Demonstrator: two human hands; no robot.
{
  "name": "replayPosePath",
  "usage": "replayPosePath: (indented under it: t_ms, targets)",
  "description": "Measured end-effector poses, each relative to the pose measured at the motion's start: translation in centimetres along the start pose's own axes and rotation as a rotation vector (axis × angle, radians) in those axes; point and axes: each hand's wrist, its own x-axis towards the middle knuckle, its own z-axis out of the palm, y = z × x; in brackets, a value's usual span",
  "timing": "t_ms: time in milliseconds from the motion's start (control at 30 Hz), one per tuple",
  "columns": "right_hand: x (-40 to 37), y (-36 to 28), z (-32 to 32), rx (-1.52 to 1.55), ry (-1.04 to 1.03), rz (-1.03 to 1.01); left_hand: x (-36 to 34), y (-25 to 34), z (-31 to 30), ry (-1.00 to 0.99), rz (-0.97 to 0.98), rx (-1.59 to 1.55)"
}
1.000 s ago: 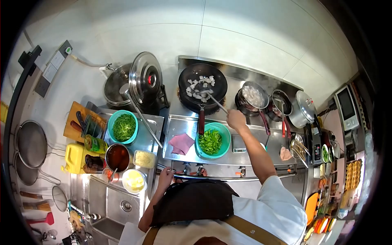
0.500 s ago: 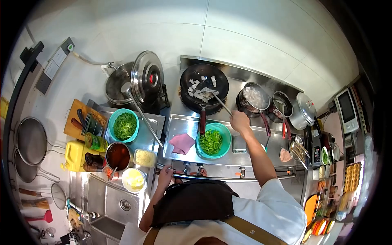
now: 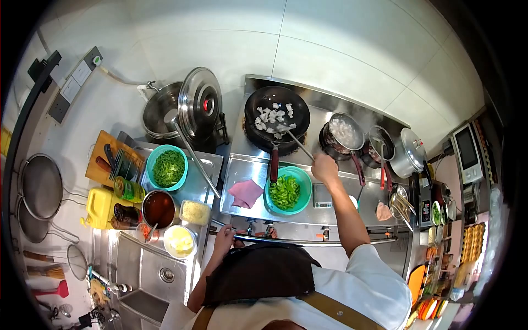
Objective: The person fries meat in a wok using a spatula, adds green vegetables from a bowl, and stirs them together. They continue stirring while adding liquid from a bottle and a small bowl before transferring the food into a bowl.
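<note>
My right hand (image 3: 325, 169) is closed around the handle of a spatula (image 3: 300, 145), which slants into the dark wok (image 3: 258, 100) on the stove. White chunks of food (image 3: 270, 116) lie spread in the wok, and the spatula's head rests among them at their lower right. A wok handle (image 3: 274, 164) points toward me. Lower left, my left hand (image 3: 224, 238) is by the stove's front, its fingers curled at the end of the metal rail (image 3: 291, 241); what they grip, if anything, is hidden. Between wok and rail sits a turquoise bowl of chopped greens (image 3: 287, 190).
Right of the wok stand a steaming pot of white food (image 3: 345, 132), a smaller pan (image 3: 379, 144) and a pressure cooker (image 3: 408, 151). A pink cloth (image 3: 245, 193) lies left of the bowl. A second greens bowl (image 3: 166, 168), a red sauce pot (image 3: 158, 207) and a sink (image 3: 144, 264) are left.
The white food has been spread and shifted in the wok. The spatula and my right hand have moved slightly to the right and down. My left hand stays near the rail.
</note>
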Motion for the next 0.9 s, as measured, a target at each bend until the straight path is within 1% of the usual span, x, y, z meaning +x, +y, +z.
replayPosePath:
  t_ms: [67,133,200,300,367,500,567,600,667,700,767,833,900]
  targets:
    - [0.2,0.5,1.6,-0.025,-0.025,0.009,-0.4,0.6,0.1,-0.013,-0.023,0.003]
    - [0.9,0.6,2.2,0.04,0.042,0.043,-0.3,1.5,0.1,-0.026,-0.028,0.041]
    - [-0.5,0.0,0.3,0.033,0.059,0.032,-0.4,1.3,-0.3,-0.038,-0.048,0.084]
    - [-2.4,-0.1,-3.0,0.018,0.085,-0.013,0.0,0.5,-0.5,-0.016,-0.022,0.016]
    - [-2.5,0.0,-3.4,-0.081,-0.031,0.03,-0.1,0.8,-0.6,-0.004,-0.025,0.016]
    - [-0.9,1.0,-0.9,-0.088,-0.014,0.025,-0.1,1.1,-0.6,-0.05,-0.036,-0.012]
    - [-0.9,0.7,-2.0,-0.093,0.029,0.079,0.5,1.0,-0.6,-0.052,-0.02,0.073]
    - [-1.4,1.0,-2.6,-0.043,0.077,0.018,0.3,0.7,-0.7,-0.051,-0.028,0.073]
    - [-1.9,0.9,-4.0,-0.077,0.062,0.001,0.6,0.4,-0.7,-0.013,0.004,-0.029]
    - [-2.0,1.1,-4.2,-0.11,0.048,-0.011,0.6,0.3,-0.7,-0.016,0.002,-0.028]
    - [-0.8,1.8,-2.6,-0.129,0.031,-0.018,0.4,0.7,-0.6,-0.028,-0.03,-0.015]
    - [0.3,1.7,-1.3,-0.172,-0.002,0.037,-0.1,1.2,-0.5,-0.046,-0.048,0.037]
    - [0.5,2.1,-0.3,-0.141,0.034,0.021,0.1,2.0,-0.3,-0.045,-0.065,0.079]
